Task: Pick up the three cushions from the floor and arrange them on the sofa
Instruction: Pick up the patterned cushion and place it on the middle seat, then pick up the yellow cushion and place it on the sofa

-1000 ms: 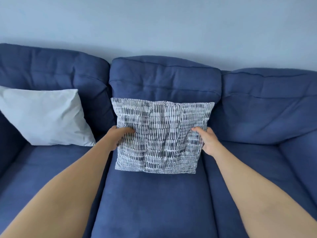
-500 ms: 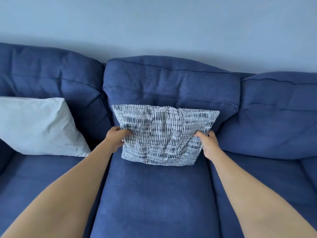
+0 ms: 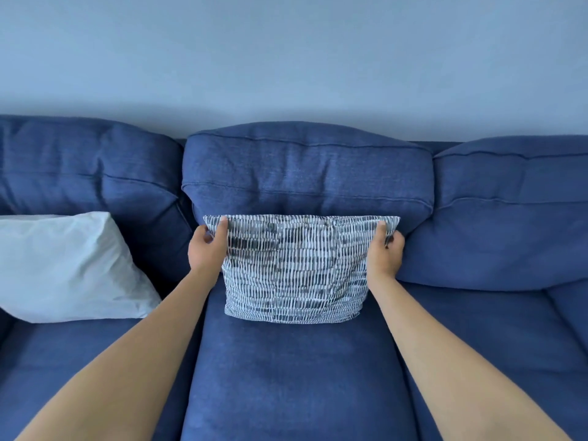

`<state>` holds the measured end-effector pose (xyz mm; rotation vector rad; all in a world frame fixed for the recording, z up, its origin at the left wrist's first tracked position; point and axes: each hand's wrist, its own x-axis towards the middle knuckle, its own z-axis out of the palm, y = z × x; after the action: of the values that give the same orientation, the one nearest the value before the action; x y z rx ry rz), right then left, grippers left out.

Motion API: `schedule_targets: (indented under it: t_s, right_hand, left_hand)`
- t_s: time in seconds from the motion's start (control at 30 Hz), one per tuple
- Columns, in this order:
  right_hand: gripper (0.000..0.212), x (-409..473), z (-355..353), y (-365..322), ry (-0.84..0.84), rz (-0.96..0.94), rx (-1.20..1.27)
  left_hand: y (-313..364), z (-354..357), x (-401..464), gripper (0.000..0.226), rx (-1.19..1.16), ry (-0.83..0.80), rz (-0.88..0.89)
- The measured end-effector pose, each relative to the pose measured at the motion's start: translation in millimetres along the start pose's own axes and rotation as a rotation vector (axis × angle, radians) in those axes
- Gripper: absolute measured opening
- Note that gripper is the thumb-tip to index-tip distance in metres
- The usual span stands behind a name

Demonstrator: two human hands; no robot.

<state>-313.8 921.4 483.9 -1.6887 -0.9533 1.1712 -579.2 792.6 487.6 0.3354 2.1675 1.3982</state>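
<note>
A black-and-white patterned cushion (image 3: 297,272) stands on the middle seat of the blue sofa (image 3: 296,377), leaning against the middle back cushion. My left hand (image 3: 206,246) pinches its upper left corner. My right hand (image 3: 386,248) pinches its upper right corner. A plain white cushion (image 3: 63,265) rests on the left seat against the left back cushion, partly cut off by the frame edge. The floor is out of view.
The sofa's right seat (image 3: 496,329) and right back cushion (image 3: 509,211) bear nothing. A pale blue wall (image 3: 286,58) rises behind the sofa.
Both hands have slid from the patterned cushion's sides up to its top corners. The cushion sits further back against the backrest, and the view has shifted closer.
</note>
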Motion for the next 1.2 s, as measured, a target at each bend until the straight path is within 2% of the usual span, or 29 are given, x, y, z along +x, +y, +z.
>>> schedule_targets:
  t_s: [0.07,0.13,0.23,0.43,0.53,0.67,0.77,0.93,1.1,1.2]
  right_hand:
    - [0.040,3,-4,-4,0.070,-0.076,-0.138]
    - [0.032,10,-12,-9,0.110,-0.132,-0.289]
    - [0.043,17,-20,-14,0.140,-0.184,-0.427]
    - [0.047,6,-21,-20,0.165,-0.106,-0.409]
    - [0.041,-3,-27,-25,0.135,-0.093,-0.406]
    - [0.034,-16,-46,-34,0.062,-0.176,-0.501]
    - [0.041,-27,-71,-34,-0.036,-0.215,-0.619]
    - [0.047,-51,-152,-22,-0.205,-0.157,-0.801]
    - [0.053,-76,-267,3,-0.130,0.076,-0.908]
    - [0.055,-103,-343,30,-0.040,0.201,-0.884]
  left_hand:
    - [7,-3,3,0.042,0.071,0.074,0.053]
    - [13,-8,9,0.039,0.112,0.109,0.077]
    - [20,-15,13,0.025,0.108,0.095,0.052]
    - [22,-18,2,0.025,0.074,0.126,-0.033]
    - [31,-25,-5,0.008,0.103,0.087,-0.008]
    - [50,-28,-13,0.055,0.287,0.020,0.073]
    - [62,-14,-28,0.062,0.426,-0.070,0.207]
    - [76,50,-82,0.059,0.648,-0.335,0.425]
    - [78,132,-182,0.060,1.102,-0.801,0.604]
    - [66,172,-254,0.067,1.221,-1.005,0.625]
